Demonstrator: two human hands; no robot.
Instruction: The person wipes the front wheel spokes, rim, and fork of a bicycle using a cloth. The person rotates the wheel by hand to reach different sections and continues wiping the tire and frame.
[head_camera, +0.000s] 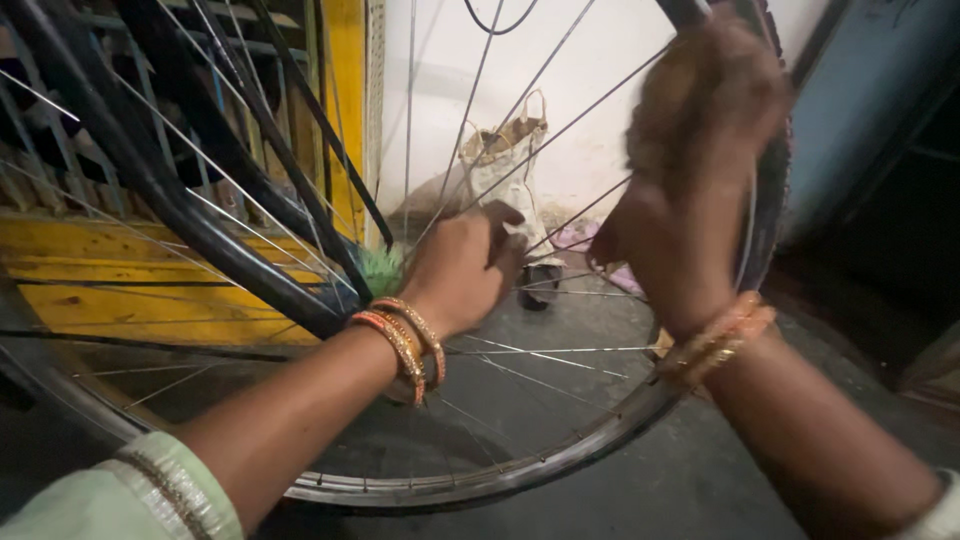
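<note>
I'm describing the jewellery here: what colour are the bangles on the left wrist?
Orange and gold, stacked bangles on the left hand, clearest in the head view.

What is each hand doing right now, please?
Left hand: closed on the spokes.
Right hand: blurred, gripping the wheel rim.

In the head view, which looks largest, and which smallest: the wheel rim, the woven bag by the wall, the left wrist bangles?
1. Wheel rim, largest.
2. Woven bag.
3. Left wrist bangles, smallest, though nearer the camera, so this is unsure.
</note>
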